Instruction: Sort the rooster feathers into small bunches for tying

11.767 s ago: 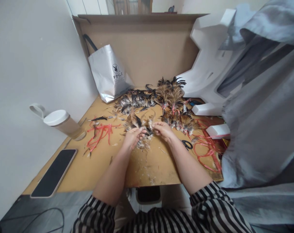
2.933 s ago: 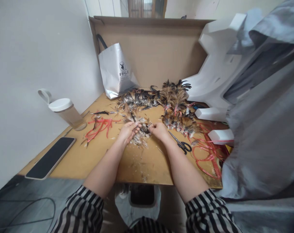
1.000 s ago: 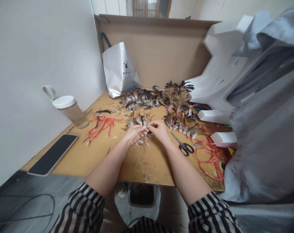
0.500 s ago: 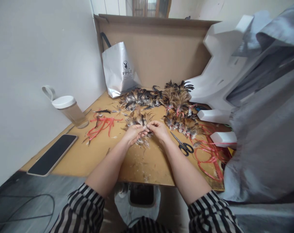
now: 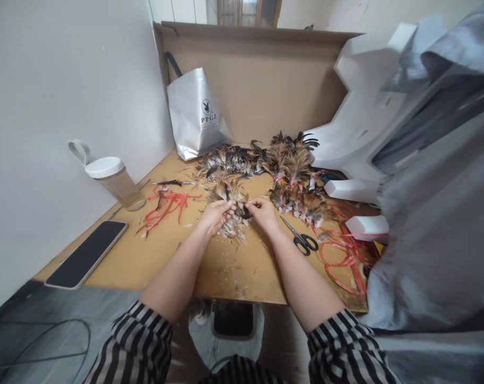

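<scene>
My left hand (image 5: 218, 216) is closed on a small bunch of brown feathers (image 5: 226, 190), whose tips fan up and away from me. A short gap to the right, my right hand (image 5: 263, 213) pinches at a dark feather (image 5: 243, 211); its fingertips are pressed together, and the feather is partly hidden. Below both hands, pale fluffy feather bits (image 5: 232, 232) lie on the tabletop. Black-handled scissors (image 5: 305, 242) rest just right of my right forearm. Tied brown feather bundles (image 5: 301, 205) lie beyond the scissors.
Loose feathers (image 5: 234, 160) and a silver bag (image 5: 196, 117) stand at the back. Red plastic strips (image 5: 168, 205) lie left, more red strips (image 5: 341, 261) right. A lidded cup (image 5: 120, 186) and a phone (image 5: 88, 253) sit on the left. White foam (image 5: 330, 141) borders the right.
My hands have moved apart, leaving a gap between the fingertips. The left hand has shifted slightly left with the feather bunch. A dark feather now shows by my right fingertips.
</scene>
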Demonstrator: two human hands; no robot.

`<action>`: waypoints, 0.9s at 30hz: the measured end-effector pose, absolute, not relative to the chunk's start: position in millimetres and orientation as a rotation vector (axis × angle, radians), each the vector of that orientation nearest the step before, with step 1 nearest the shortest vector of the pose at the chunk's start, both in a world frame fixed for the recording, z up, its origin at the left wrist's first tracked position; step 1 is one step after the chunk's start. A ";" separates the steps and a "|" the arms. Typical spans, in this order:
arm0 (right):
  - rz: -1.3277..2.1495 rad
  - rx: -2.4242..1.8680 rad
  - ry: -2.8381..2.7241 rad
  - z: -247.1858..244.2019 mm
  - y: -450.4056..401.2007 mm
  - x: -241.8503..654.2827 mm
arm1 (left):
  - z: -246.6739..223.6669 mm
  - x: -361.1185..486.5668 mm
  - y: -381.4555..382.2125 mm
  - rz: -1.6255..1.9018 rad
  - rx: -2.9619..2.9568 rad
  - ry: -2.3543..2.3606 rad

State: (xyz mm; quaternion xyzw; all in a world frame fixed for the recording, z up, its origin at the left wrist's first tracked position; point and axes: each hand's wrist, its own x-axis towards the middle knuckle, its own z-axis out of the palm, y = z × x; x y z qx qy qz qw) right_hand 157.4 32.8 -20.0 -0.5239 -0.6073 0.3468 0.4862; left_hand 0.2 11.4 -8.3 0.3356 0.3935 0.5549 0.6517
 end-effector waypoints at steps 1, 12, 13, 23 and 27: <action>0.767 -1.333 -1.545 -22.6 34.1 158.3 | -8.2 -0.4 12.1 1.277 0.744 0.899; 0.425 -1.710 -1.828 -19.4 30.3 143.2 | -11.1 0.0 13.2 1.275 0.720 0.898; 0.474 -1.685 -1.794 -20.8 31.9 143.8 | -11.3 0.1 13.3 1.274 0.718 0.895; 1.218 -1.166 -1.079 -13.9 32.0 148.5 | -9.8 1.7 10.9 1.210 0.686 0.858; 1.338 -1.058 -1.019 -7.0 23.5 141.6 | -8.6 5.2 7.3 1.139 0.707 0.820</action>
